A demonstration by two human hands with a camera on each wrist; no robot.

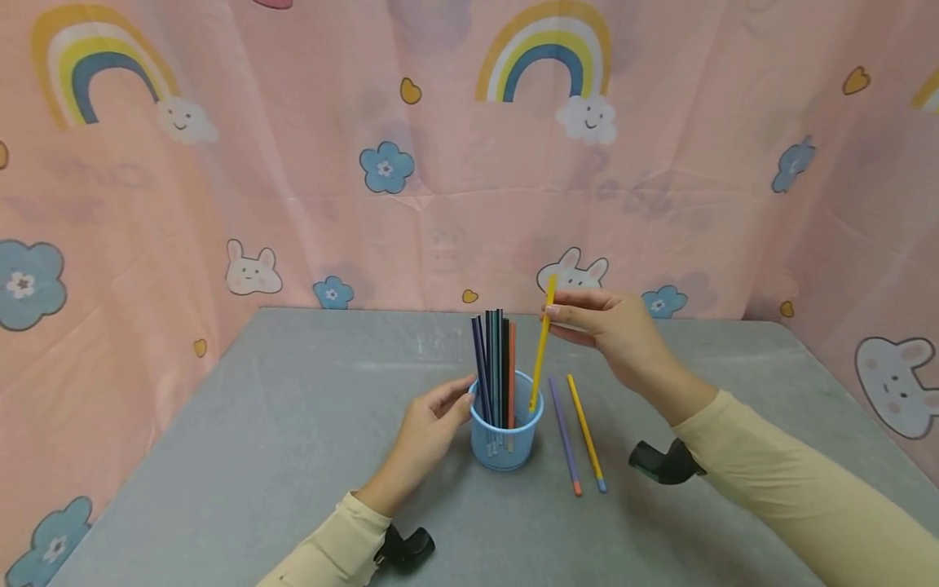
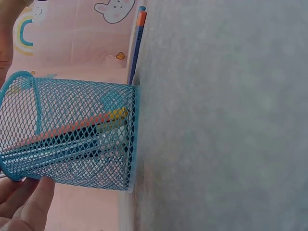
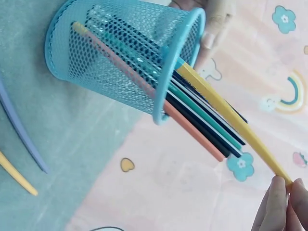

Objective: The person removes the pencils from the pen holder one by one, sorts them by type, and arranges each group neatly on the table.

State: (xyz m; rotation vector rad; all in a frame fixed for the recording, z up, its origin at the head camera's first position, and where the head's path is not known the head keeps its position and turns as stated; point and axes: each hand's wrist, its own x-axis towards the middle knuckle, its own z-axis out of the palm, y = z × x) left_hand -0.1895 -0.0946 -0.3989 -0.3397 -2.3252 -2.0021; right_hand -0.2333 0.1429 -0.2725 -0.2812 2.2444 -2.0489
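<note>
1. Your R hand (image 1: 612, 326) pinches the yellow pencil (image 1: 541, 350) near its top; imo a light pinch is enough.
2. Your L hand (image 1: 429, 424) grips the blue cup (image 1: 524, 447) by its side, near the rim; hold it steady, pls.
3. The pencil's lower end is just inside the rim, tilted, R of the other pencils (image 1: 499, 359); better lower it slowly, w/o pushing them.
4. Purple pencil (image 1: 565, 436) & 2nd yellow one (image 1: 586, 432) lie on the table (image 1: 293, 456) near the cup; don't brush them.

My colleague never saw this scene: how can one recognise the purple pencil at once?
In the head view, a blue cup stands on the grey table. Just right of it lies the purple pencil, between the cup and a yellow pencil beside it. Its near end is orange, whereas its yellow neighbour's is blue.
</note>
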